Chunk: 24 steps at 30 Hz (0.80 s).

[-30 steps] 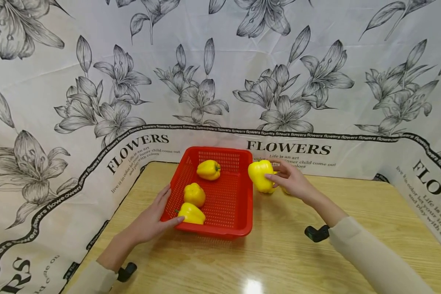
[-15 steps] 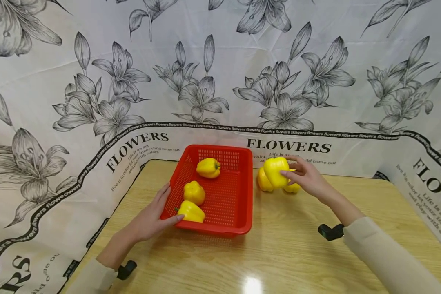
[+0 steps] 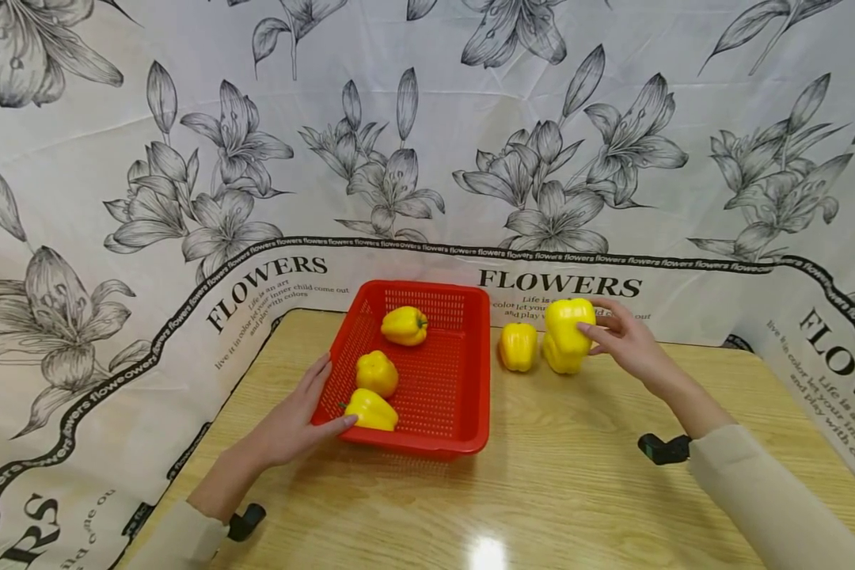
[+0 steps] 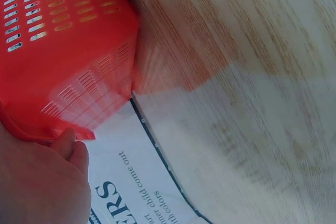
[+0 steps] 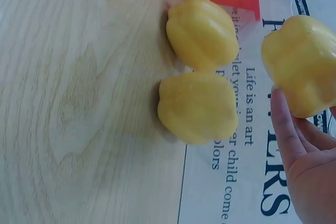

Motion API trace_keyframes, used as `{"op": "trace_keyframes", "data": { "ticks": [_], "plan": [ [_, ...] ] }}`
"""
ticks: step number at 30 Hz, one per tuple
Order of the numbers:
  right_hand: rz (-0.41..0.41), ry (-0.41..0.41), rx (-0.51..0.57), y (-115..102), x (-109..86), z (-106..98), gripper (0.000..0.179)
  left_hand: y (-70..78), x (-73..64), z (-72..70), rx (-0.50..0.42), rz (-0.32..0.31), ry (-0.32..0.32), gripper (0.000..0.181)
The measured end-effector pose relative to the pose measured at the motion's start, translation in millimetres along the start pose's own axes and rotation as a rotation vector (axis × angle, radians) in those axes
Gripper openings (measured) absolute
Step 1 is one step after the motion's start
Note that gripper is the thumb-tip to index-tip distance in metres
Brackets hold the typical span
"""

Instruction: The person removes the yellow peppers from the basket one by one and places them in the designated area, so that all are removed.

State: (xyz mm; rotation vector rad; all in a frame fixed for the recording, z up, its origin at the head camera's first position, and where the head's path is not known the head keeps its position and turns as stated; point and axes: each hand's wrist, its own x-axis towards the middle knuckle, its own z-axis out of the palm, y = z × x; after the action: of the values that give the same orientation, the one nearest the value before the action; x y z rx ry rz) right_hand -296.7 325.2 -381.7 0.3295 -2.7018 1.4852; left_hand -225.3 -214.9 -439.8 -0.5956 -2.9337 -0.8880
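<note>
My right hand (image 3: 630, 344) holds a yellow bell pepper (image 3: 570, 321) between thumb and fingers, raised above the table. Two more yellow peppers stand below it: one pepper (image 5: 202, 32) is nearer the basket, and the other pepper (image 5: 197, 107) is partly hidden by the held one in the head view. At the left, my left hand (image 3: 292, 419) grips the rim of a red plastic basket (image 3: 473, 396), thumb over the near left corner. In the left wrist view its fingers (image 4: 79, 156) curl at the rim. Inside the basket lie three yellow peppers (image 3: 404, 326).
The wooden table (image 3: 541, 491) spreads in front of and right of the basket. Behind it hangs a white cloth (image 3: 427, 206) with flower drawings and lettering, which also runs along both sides. Each wrist carries a black camera mount (image 3: 664, 449).
My right hand has moved right with its pepper, from beside the basket rim to above the farther table pepper. The nearer table pepper has come into full view. The left hand and basket stay put.
</note>
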Motion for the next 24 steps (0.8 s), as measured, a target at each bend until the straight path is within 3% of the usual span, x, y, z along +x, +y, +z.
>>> {"op": "trace_keyframes", "data": {
  "ticks": [12,24],
  "plan": [
    [0.030,0.067,0.006,27.7,-5.0,-19.1,0.074,-0.3,-1.2,0.5,-0.012,0.000,0.003,0.111],
    [0.140,0.097,0.018,57.6,-5.3,-30.5,0.075,-1.2,0.0,0.6,-0.009,-0.004,0.002,0.110]
  ]
}}
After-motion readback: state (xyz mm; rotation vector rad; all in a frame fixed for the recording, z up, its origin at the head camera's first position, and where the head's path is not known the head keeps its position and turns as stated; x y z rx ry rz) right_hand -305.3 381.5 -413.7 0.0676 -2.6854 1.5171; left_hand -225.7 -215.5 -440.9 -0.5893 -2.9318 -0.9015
